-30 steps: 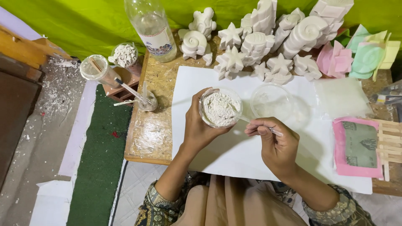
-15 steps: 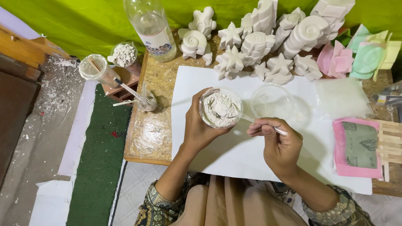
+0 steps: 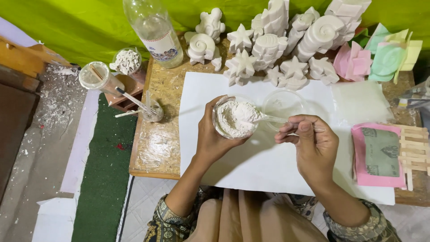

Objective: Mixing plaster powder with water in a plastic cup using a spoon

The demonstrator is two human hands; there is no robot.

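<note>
Cradling a clear round cup (image 3: 234, 117) of chalky white powder (image 3: 233, 120), left hand (image 3: 214, 136).

One label only: a paper band round the clear plastic bottle (image 3: 154, 31) at the back left of the wooden board, approx. at the bottle's lower half. The label (image 3: 164, 46) is white w/ a blue patterned border along top and bottom edges and small coloured marks in the middle. The bottle leans toward the green cloth behind. No signs, screens or printed packs elsewhere.
</note>
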